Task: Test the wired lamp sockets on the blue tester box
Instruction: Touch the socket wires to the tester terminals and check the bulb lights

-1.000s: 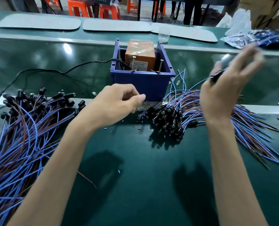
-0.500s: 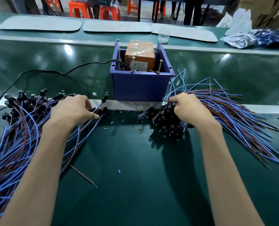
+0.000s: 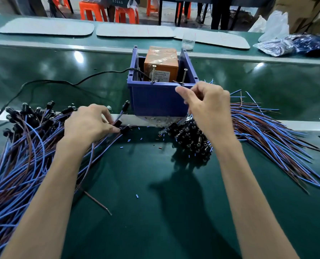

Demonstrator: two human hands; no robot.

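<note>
the left hand (image 3: 88, 126) is pinching a black socket (image 3: 118, 123) against the desk (image 3: 155, 202) beneath it, while the right hand (image 3: 206, 111) is hovering, fingers curled on i cannot tell what, with the blue tester box (image 3: 155, 101) just beyond it, and i reckon the wire-ends want pressing squarely on separate screws (image 3: 152, 74).

Left hand (image 3: 89, 124) pinches socket (image 3: 118, 122) on left wire bundle (image 3: 24, 156); right hand (image 3: 206, 109) hovers before blue tester box (image 3: 155, 100).

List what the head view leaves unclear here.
Head view:
- Right hand: its back faces the camera, hiding whether it grips anything.
- Left hand: its fingers cover part of the black socket they pinch.
- Label on the orange unit in the blue tester box: print too small.
- Left wire pile: cut off by the frame edge.
</note>
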